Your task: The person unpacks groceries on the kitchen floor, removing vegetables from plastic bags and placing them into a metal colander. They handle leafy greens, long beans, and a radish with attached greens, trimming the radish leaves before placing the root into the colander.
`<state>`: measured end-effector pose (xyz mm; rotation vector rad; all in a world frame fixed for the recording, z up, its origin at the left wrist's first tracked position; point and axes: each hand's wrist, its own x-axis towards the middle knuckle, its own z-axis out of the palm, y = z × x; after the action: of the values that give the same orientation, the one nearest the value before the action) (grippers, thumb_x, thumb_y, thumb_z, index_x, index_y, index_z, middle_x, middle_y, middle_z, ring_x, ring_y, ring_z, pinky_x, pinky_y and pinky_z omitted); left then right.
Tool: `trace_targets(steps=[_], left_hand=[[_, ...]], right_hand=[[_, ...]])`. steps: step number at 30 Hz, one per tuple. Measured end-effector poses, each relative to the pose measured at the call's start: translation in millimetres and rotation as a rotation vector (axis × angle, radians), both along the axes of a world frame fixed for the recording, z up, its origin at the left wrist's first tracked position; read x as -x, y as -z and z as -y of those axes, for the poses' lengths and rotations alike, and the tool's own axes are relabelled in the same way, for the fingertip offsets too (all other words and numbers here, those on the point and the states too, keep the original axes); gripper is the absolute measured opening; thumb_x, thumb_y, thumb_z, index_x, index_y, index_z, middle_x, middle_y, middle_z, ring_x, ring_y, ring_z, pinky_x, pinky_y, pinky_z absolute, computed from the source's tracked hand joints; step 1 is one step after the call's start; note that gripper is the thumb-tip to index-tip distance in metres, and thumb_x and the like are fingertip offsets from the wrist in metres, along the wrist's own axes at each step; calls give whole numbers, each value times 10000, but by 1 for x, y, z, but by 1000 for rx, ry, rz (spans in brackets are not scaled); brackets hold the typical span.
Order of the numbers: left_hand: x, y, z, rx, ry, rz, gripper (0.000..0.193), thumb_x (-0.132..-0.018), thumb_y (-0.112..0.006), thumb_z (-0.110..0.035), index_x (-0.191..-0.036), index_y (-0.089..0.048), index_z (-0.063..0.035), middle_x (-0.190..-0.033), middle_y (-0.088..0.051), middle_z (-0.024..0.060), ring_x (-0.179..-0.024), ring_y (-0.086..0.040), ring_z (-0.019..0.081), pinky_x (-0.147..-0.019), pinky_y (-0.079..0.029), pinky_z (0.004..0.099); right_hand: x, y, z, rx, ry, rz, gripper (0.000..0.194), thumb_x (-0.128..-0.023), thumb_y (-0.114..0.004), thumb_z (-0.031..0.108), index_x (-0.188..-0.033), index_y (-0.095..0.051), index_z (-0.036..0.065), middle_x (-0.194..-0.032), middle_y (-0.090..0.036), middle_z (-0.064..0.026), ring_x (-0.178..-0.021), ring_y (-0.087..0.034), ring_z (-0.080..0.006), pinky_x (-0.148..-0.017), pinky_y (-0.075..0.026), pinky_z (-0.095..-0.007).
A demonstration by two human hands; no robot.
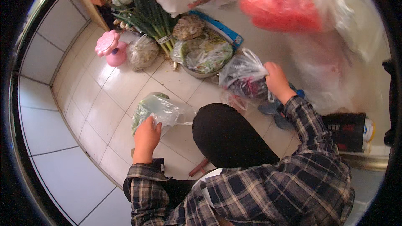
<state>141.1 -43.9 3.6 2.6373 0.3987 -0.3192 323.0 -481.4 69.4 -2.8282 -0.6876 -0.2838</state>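
My left hand (148, 136) grips the edge of a clear plastic bag (168, 110) low over the tiled floor. Green leafy vegetable (140, 108) shows inside it at the far left end. Off to the right, my right hand (279, 81) is closed around the gathered neck of another clear plastic bag (240, 69). Dark purple contents (248, 87) show through its film; what they are I cannot tell. Below that bag, a smaller bag with something reddish (234, 100) is partly hidden. My bent knee (230, 135) in black trousers lies between the two hands.
Beyond my hands are a bowl (201, 74) of bagged greens, a bundle of long green onions (154, 22), a bagged pale lump (143, 51) and a pink plastic object with a flower-shaped top (107, 43). A blurred red plastic bag (279, 6) is at upper right. A black box (345, 131) stands right.
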Motion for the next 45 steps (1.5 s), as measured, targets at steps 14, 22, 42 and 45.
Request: trace_targets(steps=[14, 22, 42, 45], left_hand=[[9, 20, 3, -92, 110, 59, 289, -847, -648, -263, -879, -530, -1, -788, -616, 225, -751, -586, 435, -635, -454, 491], [7, 27, 1, -52, 66, -21, 305, -840, -643, -291, -875, -517, -15, -836, -606, 238, -808, -567, 448, -678, -453, 514], [-8, 23, 5, -34, 36, -36, 289, -837, -644, -262, -923, -528, -13, -880, -616, 224, -836, -580, 428, -703, -462, 499], [-10, 19, 3, -35, 26, -46, 289, -837, -644, -260, -939, -530, -15, -881, -620, 215, -832, -584, 424, -700, -467, 497]], right_hand=[[197, 127, 179, 142, 495, -542, 241, -752, -568, -43, -986, -525, -1, -973, -544, -251, -962, -502, -450, -815, -410, -504], [199, 168, 209, 484, 512, -924, 328, -807, -673, 100, -1102, -559, 12, -1117, -543, -217, -1087, -505, -387, -926, -439, -459], [-4, 234, -9, 325, -165, -660, 469, -823, -619, 172, -1259, -512, 37, -1259, -523, -164, -1152, -494, -341, -989, -397, -450], [-19, 286, -33, 736, -295, -1416, 495, -836, -629, 225, -1268, -498, 21, -1266, -508, -157, -1148, -497, -286, -973, -402, -426]])
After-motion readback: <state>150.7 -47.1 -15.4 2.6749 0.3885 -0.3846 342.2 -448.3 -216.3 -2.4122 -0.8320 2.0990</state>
